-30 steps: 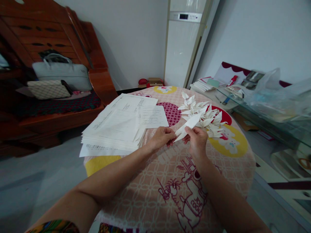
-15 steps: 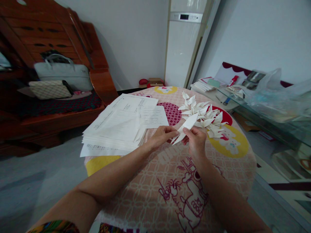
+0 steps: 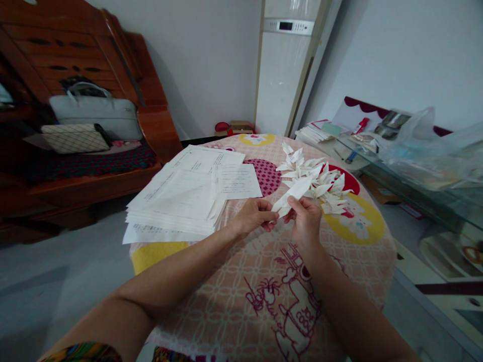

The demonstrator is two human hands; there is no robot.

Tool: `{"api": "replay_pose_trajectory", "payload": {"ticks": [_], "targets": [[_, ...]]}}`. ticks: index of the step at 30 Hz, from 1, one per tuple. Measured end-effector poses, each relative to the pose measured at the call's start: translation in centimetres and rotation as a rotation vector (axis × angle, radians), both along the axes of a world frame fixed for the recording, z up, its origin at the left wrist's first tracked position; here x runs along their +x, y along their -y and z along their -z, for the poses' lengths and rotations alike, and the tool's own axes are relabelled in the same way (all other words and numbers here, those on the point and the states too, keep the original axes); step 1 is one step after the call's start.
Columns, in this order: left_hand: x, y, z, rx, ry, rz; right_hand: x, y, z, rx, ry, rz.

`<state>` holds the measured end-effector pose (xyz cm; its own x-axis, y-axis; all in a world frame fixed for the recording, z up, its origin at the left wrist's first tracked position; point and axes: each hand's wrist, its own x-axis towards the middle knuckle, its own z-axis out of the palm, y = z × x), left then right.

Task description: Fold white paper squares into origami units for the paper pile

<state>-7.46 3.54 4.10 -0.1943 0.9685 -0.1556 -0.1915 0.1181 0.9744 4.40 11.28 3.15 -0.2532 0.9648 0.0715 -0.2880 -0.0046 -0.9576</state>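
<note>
Between my hands, above the round table, is a narrow piece of folded white paper (image 3: 297,191), tilted with its far end up to the right. My left hand (image 3: 257,216) pinches its near lower end between thumb and fingers. Closed on its right side is my right hand (image 3: 305,217), the thumb lying on top of the paper. Just beyond it a cluster of folded white paper cranes (image 3: 328,182) rests on the cloth. To the left lies a thick stack of printed paper sheets (image 3: 177,201), with a smaller printed sheet (image 3: 239,182) overlapping its right side.
A patterned pink tablecloth (image 3: 226,296) covers the round table. At the right stands a glass-topped table (image 3: 411,186) with plastic bags (image 3: 418,146) and papers. A wooden bench (image 3: 158,128) holding a grey bag (image 3: 98,118) is on the left. Behind stands a white air conditioner (image 3: 281,80).
My left fingers have shifted onto the paper's near lower end, which earlier showed as split points and now is pinched. My right hand keeps its hold, almost in place.
</note>
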Motion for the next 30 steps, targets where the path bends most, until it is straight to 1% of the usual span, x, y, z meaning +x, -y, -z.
{"api": "replay_pose_trajectory", "payload": {"ticks": [3, 6, 8, 9, 10, 13, 15, 18, 21, 24, 27, 30], "targets": [[-0.3, 0.2, -0.1, -0.029, -0.021, 0.046, 0.4, -1.0, 0.1, -0.02, -0.032, 0.011], [-1.2, 0.3, -0.3, -0.066, -0.038, 0.178, 0.9, -1.9, -0.1, -0.019, -0.036, 0.016], [-2.1, 0.2, -0.5, -0.076, -0.051, 0.278, 1.1, -2.1, -0.3, -0.003, -0.012, -0.017], [-2.4, 0.1, -0.6, -0.065, -0.047, 0.282, 1.1, -2.1, -0.4, 0.006, 0.006, -0.05], [-2.7, 0.1, -0.6, -0.035, -0.036, 0.241, 1.0, -1.9, -0.5, 0.014, 0.027, -0.097], [-3.0, -0.3, -0.3, 0.09, 0.017, 0.038, 0.7, -1.1, -0.3, 0.04, 0.08, -0.248], [-2.9, -0.5, 0.1, 0.135, 0.05, -0.021, 0.5, -0.6, 0.0, 0.059, 0.109, -0.307], [-2.8, -0.7, 0.6, 0.15, 0.06, -0.015, 0.3, -0.3, 0.2, 0.099, 0.148, -0.343], [-2.9, -0.7, 0.9, 0.152, 0.038, -0.025, 0.4, -0.5, 0.0, 0.117, 0.153, -0.344], [-3.0, -0.7, 0.9, 0.132, 0.027, -0.03, 0.4, -0.7, -0.1, 0.046, 0.113, -0.34], [-2.8, -0.7, 0.9, 0.116, 0.03, -0.024, 0.4, -0.8, 0.1, -0.043, 0.088, -0.375], [-2.6, -0.6, 0.6, 0.114, 0.054, -0.033, 0.5, -1.1, 0.3, -0.072, 0.075, -0.371]]}}
